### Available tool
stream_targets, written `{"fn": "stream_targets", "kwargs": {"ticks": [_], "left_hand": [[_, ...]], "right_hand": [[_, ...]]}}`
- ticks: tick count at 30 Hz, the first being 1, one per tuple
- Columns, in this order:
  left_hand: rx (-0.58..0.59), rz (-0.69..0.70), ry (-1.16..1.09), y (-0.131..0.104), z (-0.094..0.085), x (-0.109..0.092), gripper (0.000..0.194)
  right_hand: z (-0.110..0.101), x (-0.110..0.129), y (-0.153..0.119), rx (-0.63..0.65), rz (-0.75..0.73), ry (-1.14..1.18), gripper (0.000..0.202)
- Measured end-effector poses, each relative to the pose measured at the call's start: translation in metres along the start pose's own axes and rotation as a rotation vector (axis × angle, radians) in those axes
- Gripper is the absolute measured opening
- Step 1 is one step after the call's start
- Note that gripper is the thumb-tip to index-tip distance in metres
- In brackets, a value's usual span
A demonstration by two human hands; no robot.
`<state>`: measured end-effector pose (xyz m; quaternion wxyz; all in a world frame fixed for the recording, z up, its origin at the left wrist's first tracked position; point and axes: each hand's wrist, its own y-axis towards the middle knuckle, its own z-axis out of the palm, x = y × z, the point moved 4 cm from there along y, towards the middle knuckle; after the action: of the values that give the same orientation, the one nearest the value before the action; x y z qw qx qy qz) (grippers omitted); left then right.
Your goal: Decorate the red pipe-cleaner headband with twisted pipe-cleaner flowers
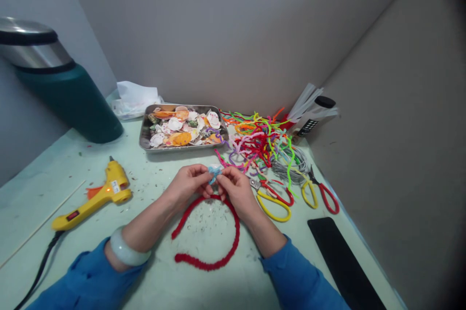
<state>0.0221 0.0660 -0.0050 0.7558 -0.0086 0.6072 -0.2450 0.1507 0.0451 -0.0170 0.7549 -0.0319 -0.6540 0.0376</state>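
Note:
My left hand (187, 185) and my right hand (238, 191) meet over the middle of the table, both with fingers pinched. Between their fingertips is a small light blue piece (214, 172), crinkled in shape; its kind is hard to make out, since the fingers cover part of it. Just below the hands is a fuzzy red hoop (207, 266) with a gap on its left side, shaped like a headband. Its upper edge passes under my fingertips, and I cannot tell whether they touch it.
Behind the hands stands a metal tray (160, 150) of shells. Tangled colourful pipe cleaners (260, 147) and coiled grey wire (291, 164) lie right of it, near two pairs of scissors (274, 205). At left are a yellow glue gun (91, 205), a stick (43, 222) and a green bottle (76, 101).

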Motion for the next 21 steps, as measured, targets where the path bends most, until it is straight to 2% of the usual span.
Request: {"fn": "stream_targets", "kwargs": {"ticks": [6,12,17,21], "left_hand": [[0.003,-0.013,-0.004,0.0016,-0.001,-0.0001,0.021],[0.011,-0.032,-0.02,0.0003,0.0,0.0005,0.023],[0.032,-0.039,-0.017,0.0014,-0.0016,0.0023,0.022],[0.047,-0.044,-0.021,0.0023,-0.0026,0.0041,0.021]], "right_hand": [[-0.0017,0.0066,-0.0021,-0.029,-0.153,-0.148,0.01],[-0.0013,0.0055,-0.0013,-0.038,-0.118,-0.156,0.008],[-0.0035,0.0023,0.0008,0.024,-0.086,-0.101,0.012],[-0.005,0.0016,0.0007,0.016,-0.082,-0.092,0.01]]}}
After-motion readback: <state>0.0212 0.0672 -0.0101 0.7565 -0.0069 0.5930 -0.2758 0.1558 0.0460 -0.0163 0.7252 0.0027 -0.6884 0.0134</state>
